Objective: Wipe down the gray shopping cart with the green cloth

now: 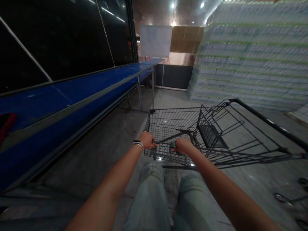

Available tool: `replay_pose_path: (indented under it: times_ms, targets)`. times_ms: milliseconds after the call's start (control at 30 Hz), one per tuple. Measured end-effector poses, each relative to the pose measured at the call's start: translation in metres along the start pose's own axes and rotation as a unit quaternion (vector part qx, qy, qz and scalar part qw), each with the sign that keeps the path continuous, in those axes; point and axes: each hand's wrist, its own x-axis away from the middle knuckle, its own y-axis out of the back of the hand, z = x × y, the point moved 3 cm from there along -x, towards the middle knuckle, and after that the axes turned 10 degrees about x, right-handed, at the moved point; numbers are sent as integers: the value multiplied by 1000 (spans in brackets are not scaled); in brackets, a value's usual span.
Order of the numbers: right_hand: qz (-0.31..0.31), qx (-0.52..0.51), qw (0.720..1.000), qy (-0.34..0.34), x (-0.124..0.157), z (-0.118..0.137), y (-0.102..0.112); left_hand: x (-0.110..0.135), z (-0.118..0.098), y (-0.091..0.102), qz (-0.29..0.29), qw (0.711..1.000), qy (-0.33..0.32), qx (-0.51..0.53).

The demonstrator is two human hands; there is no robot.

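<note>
"From the head view, what room is there around you?"

"To the left of my left hand point(147, 140), a strip of floor point(103, 154) runs between the cart point(178, 109) and a long blue counter point(60, 96) that slants away ahead. My legs point(154, 189) are just behind both hands, close to the cart's side. Well ahead and to the right of my right hand point(184, 147), a tall stack point(252, 64) of wrapped packs rises beyond the cart."

"And the cart?"

"It stands crosswise at my hands, its wire basket reaching away ahead of them. A seat point(211, 136) is set inside, to the right of my right hand; the handle point(271, 123) is farther right. Dark bars show by my hands, but I can't tell whether they lie inside or belong to the frame."

"How are your hands?"

"Both curled. My left wraps the near rim point(163, 143) by the front corner, a watch point(137, 142) on that wrist. My right, just along from it, is closed on the same rim; I can't make out the small grey-green piece point(172, 146) at its fingers."
</note>
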Motion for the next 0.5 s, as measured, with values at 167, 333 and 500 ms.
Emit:
replay_pose_path:
  times_ms: [167,333,500]
  targets:
    - [-69,-35,997,11,-14,66,21,3,-2,0,8,1000,-9,-14]
    - [-99,-64,993,-2,-12,82,26,4,-3,3,15,999,-11,-28]
    - [-86,-64,994,-24,9,40,9,1,-1,4,18,999,-15,-29]
